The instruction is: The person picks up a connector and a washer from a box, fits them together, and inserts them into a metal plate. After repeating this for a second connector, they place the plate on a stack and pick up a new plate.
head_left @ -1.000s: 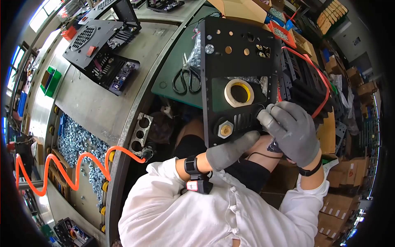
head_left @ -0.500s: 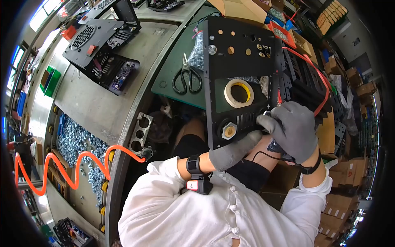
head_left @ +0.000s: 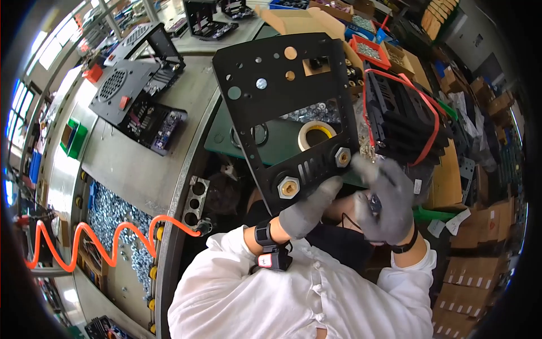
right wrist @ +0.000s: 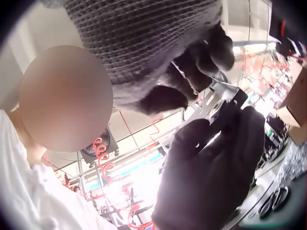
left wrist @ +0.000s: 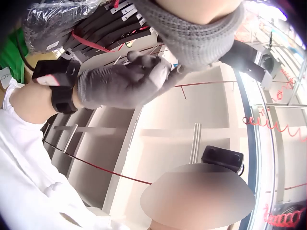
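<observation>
A black metal panel (head_left: 271, 107) with round holes and a wide cutout stands tilted in the head view. My left hand (head_left: 309, 210) grips its lower edge, thumb on the near face; the right wrist view shows that hand (right wrist: 211, 177) around a corner of the panel (right wrist: 235, 101). Two hex nuts with brass-coloured centres, one (head_left: 288, 187) lower left and one (head_left: 342, 157) lower right, sit on the panel. Beside the right nut is my right hand (head_left: 387, 200), slightly blurred, with thumb and fingers apart. Whether something small lies within its fingers is hidden.
Tape roll (head_left: 316, 135) and scissors, partly covered by the panel, lie on the green mat (head_left: 223, 135). Black parts with a red strap (head_left: 403, 118) are stacked at right. Left are a metal table (head_left: 195, 73), an orange coiled hose (head_left: 113, 254) and loose nuts (head_left: 118, 209).
The panel has tilted and its top has swung left. A second hex nut now shows at its lower right. My right hand has moved slightly down and left, its thumb and fingers now apart.
</observation>
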`<state>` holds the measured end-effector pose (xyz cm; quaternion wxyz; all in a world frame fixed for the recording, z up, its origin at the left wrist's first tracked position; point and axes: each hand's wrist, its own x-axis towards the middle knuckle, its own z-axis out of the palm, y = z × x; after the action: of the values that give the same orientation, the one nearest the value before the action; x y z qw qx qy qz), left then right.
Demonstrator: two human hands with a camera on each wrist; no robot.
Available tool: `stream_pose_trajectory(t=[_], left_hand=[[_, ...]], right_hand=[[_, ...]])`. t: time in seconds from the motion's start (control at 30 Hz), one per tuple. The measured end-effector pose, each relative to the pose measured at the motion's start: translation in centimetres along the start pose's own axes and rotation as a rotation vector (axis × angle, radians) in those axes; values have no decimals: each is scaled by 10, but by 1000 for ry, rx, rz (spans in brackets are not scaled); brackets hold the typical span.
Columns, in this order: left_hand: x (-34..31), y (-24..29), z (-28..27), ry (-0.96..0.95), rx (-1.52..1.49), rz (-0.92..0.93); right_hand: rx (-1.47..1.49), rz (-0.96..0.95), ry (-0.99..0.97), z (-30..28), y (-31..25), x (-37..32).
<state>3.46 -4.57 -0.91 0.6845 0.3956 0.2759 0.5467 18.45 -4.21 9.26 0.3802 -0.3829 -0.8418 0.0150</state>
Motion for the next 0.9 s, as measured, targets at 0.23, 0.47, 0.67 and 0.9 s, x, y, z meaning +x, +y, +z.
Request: stream_pose_trajectory(t=[0.23, 0.47, 0.67, 0.9], left_hand=[[9, -4, 17, -4, 282, 260], [36, -16, 55, -274, 339, 496], [36, -21, 131, -326, 233, 81], [57, -63, 166, -531, 450, 4]], right_hand=[[116, 66, -154, -25, 26, -39], [72, 22, 12, -42, 48, -94], [-96, 233, 414, -78, 57, -119], [-351, 245, 493, -89, 75, -194]])
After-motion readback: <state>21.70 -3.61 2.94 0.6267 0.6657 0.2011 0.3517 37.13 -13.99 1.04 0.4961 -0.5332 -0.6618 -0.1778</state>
